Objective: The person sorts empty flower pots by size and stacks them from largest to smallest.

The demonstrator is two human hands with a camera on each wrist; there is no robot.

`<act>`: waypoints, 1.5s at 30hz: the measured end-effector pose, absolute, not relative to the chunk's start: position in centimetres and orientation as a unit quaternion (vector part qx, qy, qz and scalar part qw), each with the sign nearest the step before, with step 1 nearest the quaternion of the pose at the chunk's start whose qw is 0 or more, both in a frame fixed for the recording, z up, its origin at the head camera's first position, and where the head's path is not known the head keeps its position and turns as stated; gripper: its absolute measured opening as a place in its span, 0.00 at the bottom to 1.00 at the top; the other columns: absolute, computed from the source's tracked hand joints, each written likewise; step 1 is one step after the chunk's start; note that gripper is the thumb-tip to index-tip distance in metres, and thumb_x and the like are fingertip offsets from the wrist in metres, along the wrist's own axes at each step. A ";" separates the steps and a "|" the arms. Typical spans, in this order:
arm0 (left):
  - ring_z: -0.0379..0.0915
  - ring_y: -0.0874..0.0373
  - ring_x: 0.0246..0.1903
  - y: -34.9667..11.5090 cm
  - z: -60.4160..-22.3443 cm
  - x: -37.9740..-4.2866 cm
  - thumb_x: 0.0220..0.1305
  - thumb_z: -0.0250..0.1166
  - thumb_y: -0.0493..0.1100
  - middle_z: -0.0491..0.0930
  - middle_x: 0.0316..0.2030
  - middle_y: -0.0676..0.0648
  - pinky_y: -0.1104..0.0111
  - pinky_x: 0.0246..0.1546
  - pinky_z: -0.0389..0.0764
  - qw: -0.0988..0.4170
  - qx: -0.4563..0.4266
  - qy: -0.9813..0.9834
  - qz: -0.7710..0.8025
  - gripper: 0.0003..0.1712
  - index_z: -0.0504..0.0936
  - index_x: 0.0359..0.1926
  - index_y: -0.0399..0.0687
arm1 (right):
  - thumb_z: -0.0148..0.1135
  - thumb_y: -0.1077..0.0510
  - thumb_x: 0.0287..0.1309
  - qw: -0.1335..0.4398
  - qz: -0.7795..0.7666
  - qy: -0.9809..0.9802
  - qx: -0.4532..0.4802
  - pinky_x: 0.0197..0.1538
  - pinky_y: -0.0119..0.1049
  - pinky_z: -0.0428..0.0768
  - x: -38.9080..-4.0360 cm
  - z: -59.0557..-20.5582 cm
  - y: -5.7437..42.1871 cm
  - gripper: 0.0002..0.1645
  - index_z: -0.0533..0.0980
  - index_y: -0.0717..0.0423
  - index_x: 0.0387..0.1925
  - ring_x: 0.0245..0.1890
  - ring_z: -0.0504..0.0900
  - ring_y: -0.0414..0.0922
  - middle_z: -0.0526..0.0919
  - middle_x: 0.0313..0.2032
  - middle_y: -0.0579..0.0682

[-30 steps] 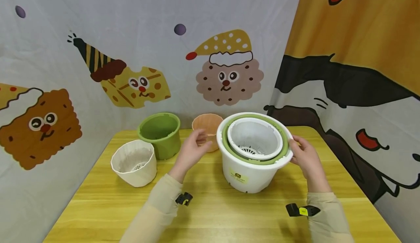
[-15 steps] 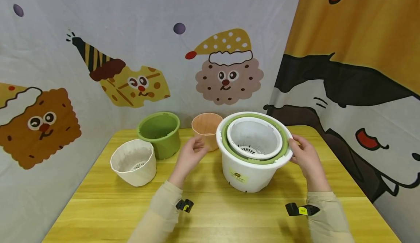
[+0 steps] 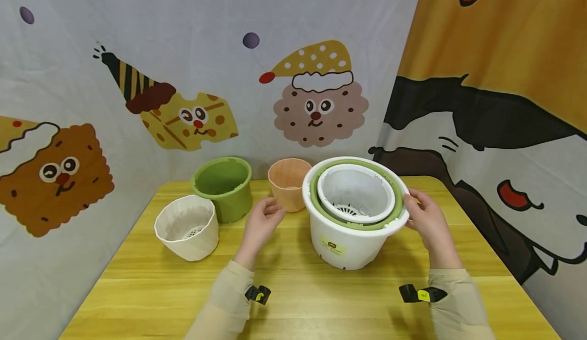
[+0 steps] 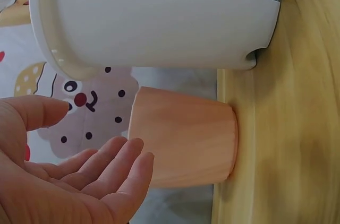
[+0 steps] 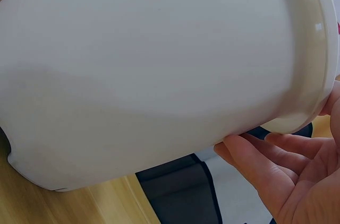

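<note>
My right hand [image 3: 428, 218] holds the rim of a large white flowerpot [image 3: 350, 248] at its right side, thumb at the rim. In the right wrist view, the fingers [image 5: 260, 165] lie against the pot's wall just below the rim. Nested inside it are a green pot [image 3: 367, 226] and a smaller white pot [image 3: 355, 189] with a slotted bottom. My left hand [image 3: 260, 228] holds nothing; its fingers are loosely bent. It hovers in front of a peach flowerpot [image 4: 183, 139], left of the nested pots.
A green flowerpot [image 3: 231, 205] stands at the back left of the wooden table [image 3: 312, 304]. In front of it sits a cream faceted pot [image 3: 194, 243] with a perforated bottom. A cartoon-printed cloth [image 3: 206, 49] hangs right behind the table.
My left hand has drawn back toward me and slightly left, away from the peach flowerpot, which now shows more fully. The right hand and the nested pots have stayed in place.
</note>
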State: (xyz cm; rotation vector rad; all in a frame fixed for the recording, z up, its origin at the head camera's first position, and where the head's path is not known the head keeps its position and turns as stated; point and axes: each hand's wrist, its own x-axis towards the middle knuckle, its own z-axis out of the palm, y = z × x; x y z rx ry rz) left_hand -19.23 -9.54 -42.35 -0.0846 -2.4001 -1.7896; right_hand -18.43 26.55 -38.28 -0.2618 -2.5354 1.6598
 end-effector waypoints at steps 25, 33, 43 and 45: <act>0.79 0.44 0.48 -10.7 -43.9 -18.8 0.67 0.61 0.39 0.81 0.49 0.34 0.58 0.44 0.84 0.065 0.045 -0.740 -0.668 0.25 0.72 0.62 0.30 | 0.43 0.40 0.74 0.051 0.545 -0.833 -0.075 0.39 0.24 0.82 -18.3 -38.2 26.6 0.40 0.59 0.64 0.73 0.40 0.76 0.37 0.67 0.63 0.68; 0.79 0.45 0.46 -11.5 -43.4 -18.7 0.67 0.62 0.38 0.81 0.48 0.34 0.61 0.42 0.84 0.072 0.053 -0.744 -0.663 0.24 0.72 0.60 0.30 | 0.42 0.40 0.74 0.047 0.546 -0.833 -0.076 0.39 0.24 0.82 -18.3 -38.1 26.6 0.40 0.58 0.64 0.73 0.41 0.76 0.37 0.66 0.64 0.68; 0.80 0.46 0.42 -13.2 -41.6 -18.8 0.66 0.64 0.40 0.81 0.48 0.34 0.64 0.39 0.82 0.086 0.029 -0.802 -0.590 0.24 0.73 0.60 0.32 | 0.42 0.39 0.73 0.044 0.543 -0.834 -0.088 0.39 0.24 0.81 -18.2 -38.0 26.5 0.41 0.57 0.64 0.73 0.41 0.76 0.38 0.66 0.64 0.68; 0.80 0.46 0.43 -13.5 -41.0 -18.8 0.67 0.64 0.41 0.81 0.49 0.35 0.63 0.40 0.82 0.081 0.026 -0.807 -0.585 0.25 0.73 0.61 0.33 | 0.42 0.39 0.73 0.046 0.544 -0.834 -0.088 0.39 0.23 0.81 -18.2 -38.0 26.5 0.41 0.58 0.64 0.73 0.41 0.76 0.37 0.66 0.64 0.68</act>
